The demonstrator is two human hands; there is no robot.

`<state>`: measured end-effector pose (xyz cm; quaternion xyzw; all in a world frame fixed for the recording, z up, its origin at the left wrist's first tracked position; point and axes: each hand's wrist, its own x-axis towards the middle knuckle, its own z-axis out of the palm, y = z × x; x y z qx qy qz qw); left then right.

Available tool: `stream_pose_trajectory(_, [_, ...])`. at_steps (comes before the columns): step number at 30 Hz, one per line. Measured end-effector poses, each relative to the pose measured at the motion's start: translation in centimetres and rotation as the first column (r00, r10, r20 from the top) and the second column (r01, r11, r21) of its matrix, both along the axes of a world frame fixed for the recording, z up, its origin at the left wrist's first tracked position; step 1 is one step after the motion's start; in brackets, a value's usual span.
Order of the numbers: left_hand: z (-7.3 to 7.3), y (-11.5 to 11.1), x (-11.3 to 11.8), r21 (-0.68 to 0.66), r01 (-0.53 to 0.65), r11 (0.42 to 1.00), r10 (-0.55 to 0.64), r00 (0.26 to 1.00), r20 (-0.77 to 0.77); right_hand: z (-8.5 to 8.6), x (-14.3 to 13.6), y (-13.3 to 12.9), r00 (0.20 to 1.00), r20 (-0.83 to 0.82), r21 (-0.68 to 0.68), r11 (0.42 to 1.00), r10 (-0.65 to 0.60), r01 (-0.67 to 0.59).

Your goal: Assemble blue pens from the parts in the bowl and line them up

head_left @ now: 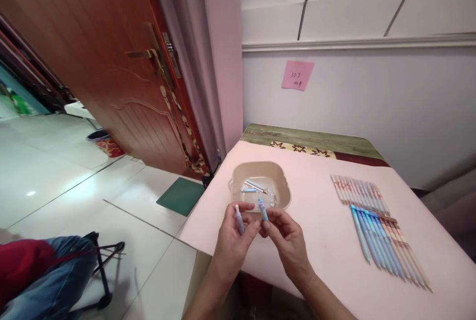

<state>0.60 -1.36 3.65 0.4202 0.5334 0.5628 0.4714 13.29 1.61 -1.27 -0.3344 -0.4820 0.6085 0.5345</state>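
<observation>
My left hand [232,240] is closed around a slim pale pen part [239,221] with a whitish tip pointing up. In the fingertips of my right hand [290,238] is a short light-blue and lilac pen barrel [263,210], tilted upward; the left fingertips come close to its lower end. Whether they touch it, I cannot tell. Just beyond both hands is a beige plastic basin [284,181]. Inside it lie several loose pen parts [256,186] and small clear pieces.
On the right of the pink-covered table [320,240] lie a row of blue and brown pens [379,243] and, behind it, pale pens [359,195]. A pink note [297,75] is on the wall. A wooden door [122,62] stands left; a seated person's leg [63,270] shows lower left.
</observation>
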Motion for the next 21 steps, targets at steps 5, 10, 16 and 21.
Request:
stream_pose_trajectory(5, [-1.1,-0.2,-1.0,-0.001,-0.021,1.000,0.021,0.997,-0.080,-0.4,1.5,0.9,0.998,0.043,-0.101,0.993,-0.051,0.055])
stream_pose_trajectory(10, [-1.3,-0.1,-1.6,0.013,0.028,1.000,-0.025,0.982,-0.185,-0.7,1.9,1.3,0.999,-0.027,-0.204,0.979,-0.028,0.021])
stream_pose_trajectory(16, [-0.2,-0.2,-2.2,0.103,-0.007,0.995,0.046,0.923,-0.381,-0.4,1.6,1.2,0.989,-0.137,-0.255,0.962,0.060,-0.093])
stream_pose_trajectory(21, [-0.1,-0.3,-2.9,0.085,-0.007,0.996,0.042,0.912,-0.408,-0.3,1.7,1.1,0.995,-0.102,-0.223,0.974,0.006,-0.029])
